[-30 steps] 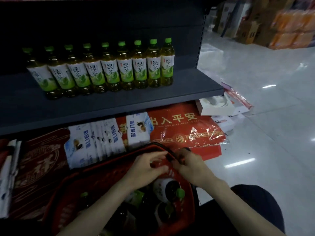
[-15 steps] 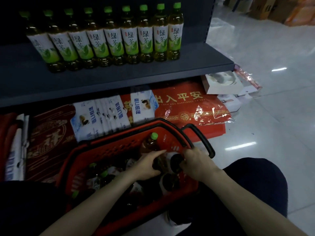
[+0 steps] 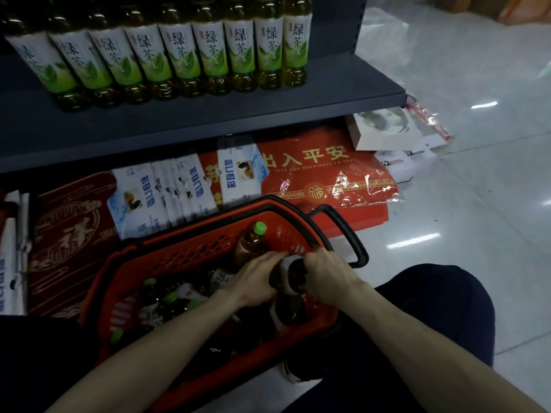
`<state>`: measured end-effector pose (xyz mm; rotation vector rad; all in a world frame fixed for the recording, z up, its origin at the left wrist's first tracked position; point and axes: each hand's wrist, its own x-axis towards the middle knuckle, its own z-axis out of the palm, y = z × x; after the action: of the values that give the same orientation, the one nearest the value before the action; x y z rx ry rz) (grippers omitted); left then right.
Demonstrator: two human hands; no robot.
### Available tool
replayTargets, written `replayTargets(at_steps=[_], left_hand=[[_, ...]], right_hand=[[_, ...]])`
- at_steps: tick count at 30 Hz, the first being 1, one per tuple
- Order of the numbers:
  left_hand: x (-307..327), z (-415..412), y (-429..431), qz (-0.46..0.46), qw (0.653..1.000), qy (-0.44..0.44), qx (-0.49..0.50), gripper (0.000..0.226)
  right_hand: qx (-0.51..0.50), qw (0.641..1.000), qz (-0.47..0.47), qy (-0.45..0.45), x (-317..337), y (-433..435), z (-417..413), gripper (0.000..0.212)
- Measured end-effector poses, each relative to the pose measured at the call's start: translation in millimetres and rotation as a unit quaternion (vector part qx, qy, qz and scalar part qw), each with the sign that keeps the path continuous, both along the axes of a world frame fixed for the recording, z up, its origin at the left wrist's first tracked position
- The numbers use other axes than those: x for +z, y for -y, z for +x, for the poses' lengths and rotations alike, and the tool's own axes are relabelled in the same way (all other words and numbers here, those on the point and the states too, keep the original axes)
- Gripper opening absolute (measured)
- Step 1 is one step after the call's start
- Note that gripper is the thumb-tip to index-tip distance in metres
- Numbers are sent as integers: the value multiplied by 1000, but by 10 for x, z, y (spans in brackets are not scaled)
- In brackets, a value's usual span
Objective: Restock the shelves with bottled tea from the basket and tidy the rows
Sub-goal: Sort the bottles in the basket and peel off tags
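A red basket (image 3: 179, 257) with black handles sits on the floor between my knees, holding several green-capped tea bottles. My left hand (image 3: 253, 278) grips an upright tea bottle (image 3: 250, 242) with a green cap, at the basket's far right corner. Just to its right, my right hand (image 3: 328, 278) curls around the dark bottom end of a second bottle (image 3: 293, 274) lying tipped toward me. More bottles (image 3: 167, 302) lie in the basket's left part. A row of green tea bottles (image 3: 179, 55) stands along the back of the dark shelf (image 3: 208, 120).
White and blue packets (image 3: 167, 189) and red plastic-wrapped mats (image 3: 328, 174) fill the space under the shelf. White boxes (image 3: 384, 129) lie at the shelf's right end. Shiny tiled floor (image 3: 462, 219) extends to the right. My dark-clothed knee (image 3: 432, 308) is beside the basket.
The view tilted down, so the shelf row rose in frame. My hands left the basket handle and went down into the basket, each closing on a bottle.
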<state>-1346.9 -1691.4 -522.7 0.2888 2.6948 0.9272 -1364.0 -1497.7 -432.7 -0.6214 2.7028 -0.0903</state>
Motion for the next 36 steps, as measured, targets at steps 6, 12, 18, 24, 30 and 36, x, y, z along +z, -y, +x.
replayTargets(at_steps=[6,12,18,24,30,36], left_hand=[[167,39,22,48,998,-9,44,82],[394,93,30,126,982,-32,134,83],[842,59,105,210,959,-24,187,63],[1322,32,153,265,925,-68,263,44],[1439,145,318,258,926,-69,266,48],[1598,257,621,258,931,-88,243,54]], right_hand=[[-56,990,-130,-24,60,-42,-81,20],[-84,951,-295,-46,182,-9,-201,16],[-152,875,-458,22,445,-2,-189,76],[-180,820,-510,187,421,137,-163,98],[-209,744,-596,219,505,367,-126,67],[-189,703,-631,267,753,538,-141,39]])
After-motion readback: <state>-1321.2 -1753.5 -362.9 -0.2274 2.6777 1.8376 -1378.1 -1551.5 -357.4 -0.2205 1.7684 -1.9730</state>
